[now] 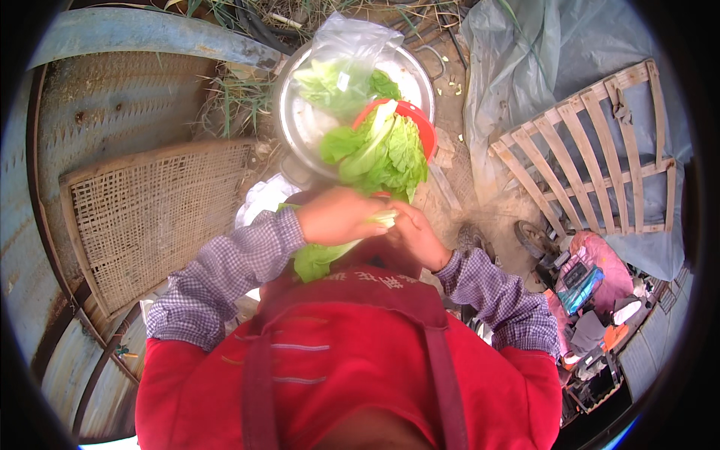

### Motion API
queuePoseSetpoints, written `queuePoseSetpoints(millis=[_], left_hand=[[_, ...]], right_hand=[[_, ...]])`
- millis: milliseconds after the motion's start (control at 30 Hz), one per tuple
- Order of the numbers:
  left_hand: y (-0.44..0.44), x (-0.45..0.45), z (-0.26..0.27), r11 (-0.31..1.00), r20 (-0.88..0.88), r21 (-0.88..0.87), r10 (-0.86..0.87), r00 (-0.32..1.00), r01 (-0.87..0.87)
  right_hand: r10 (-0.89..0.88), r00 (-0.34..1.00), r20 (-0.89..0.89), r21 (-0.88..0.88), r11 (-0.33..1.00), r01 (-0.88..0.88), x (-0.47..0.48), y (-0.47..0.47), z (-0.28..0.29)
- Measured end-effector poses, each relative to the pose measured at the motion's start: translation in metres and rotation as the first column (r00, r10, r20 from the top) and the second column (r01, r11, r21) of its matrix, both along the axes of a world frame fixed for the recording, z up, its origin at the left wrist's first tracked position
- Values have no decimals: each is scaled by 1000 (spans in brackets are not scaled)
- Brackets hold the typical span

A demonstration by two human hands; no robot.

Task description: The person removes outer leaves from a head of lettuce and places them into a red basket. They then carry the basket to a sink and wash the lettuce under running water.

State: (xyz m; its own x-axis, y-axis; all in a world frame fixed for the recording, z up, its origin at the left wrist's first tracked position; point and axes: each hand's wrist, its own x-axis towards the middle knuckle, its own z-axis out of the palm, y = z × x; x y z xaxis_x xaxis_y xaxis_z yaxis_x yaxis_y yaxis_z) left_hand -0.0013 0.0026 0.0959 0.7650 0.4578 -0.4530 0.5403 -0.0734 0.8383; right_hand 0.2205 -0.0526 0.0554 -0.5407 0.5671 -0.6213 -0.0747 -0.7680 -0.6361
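My left hand (pixel 340 216) grips a leafy green vegetable (pixel 318 261) by its pale stalk, and the leaves hang down over my apron to the left. At the stalk's end, my right hand (pixel 419 233) curls with its thumb against it; its fingertips are blurred and partly hidden. Just beyond both hands, a heap of lettuce-like greens (pixel 379 152) lies on a red plastic container (pixel 426 129). That container rests at the near right side of a wide metal basin (pixel 286 107). A clear plastic bag (pixel 357 36) with pale greens lies at the basin's far side.
A woven panel in a wooden frame (pixel 152 219) leans at the left by rusty metal sheeting (pixel 118 107). A slatted wooden rack (pixel 596 129) stands against plastic sheeting (pixel 523 73). Several items lie around a pink cloth (pixel 613 275) at the right.
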Motion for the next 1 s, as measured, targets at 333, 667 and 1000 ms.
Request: queuePoseSetpoints(millis=[333, 667, 1000], left_hand=[[37, 40, -65, 632, 102, 12, 770, 630, -775], [38, 119, -237, 839, -230, 264, 534, 813, -476], [19, 67, -204, 925, -230, 236, 351, 908, -298]], right_hand=[[-372, 845, 384, 276, 920, 279, 54, 75, -39], [-115, 759, 641, 634, 636, -439, 35, 71, -106], [149, 302, 942, 189, 507, -841, 6, 72, -153]])
